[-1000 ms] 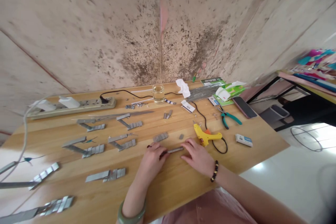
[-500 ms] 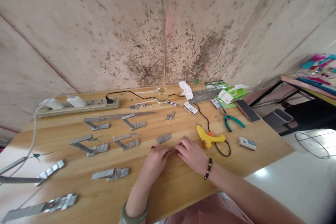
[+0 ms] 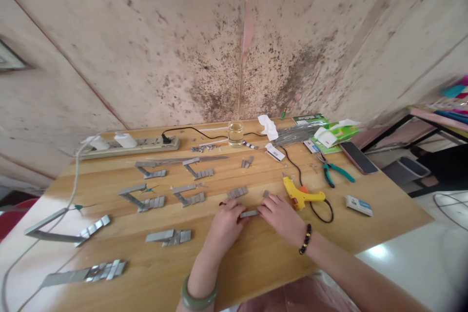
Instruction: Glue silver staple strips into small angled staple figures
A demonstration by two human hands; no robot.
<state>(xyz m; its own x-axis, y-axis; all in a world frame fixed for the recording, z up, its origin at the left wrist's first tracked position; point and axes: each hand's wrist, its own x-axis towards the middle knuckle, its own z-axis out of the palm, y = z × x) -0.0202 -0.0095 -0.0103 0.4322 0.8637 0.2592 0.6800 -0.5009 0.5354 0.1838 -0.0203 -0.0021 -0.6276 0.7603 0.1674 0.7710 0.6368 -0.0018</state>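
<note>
A short flat grey strip lies between my two hands, low over the table. My left hand, with a green bangle on its wrist, pinches the strip's left end. At its right end, the fingers of my right hand are closed on the same strip; a dark beaded bracelet is on that wrist. Just beyond my fingers rest a grey segmented piece and a small grey block. A yellow glue gun lies to the right of my right hand.
Several grey bent pieces stand on the left of the wooden table. Along the back are a power strip and a glass of liquid. Teal-handled pliers, a phone and a small box lie at right.
My view has turned a little left, so everything sits further right in the picture. The grey strip between my hands now shows clearly, with my fingers slightly further apart.
</note>
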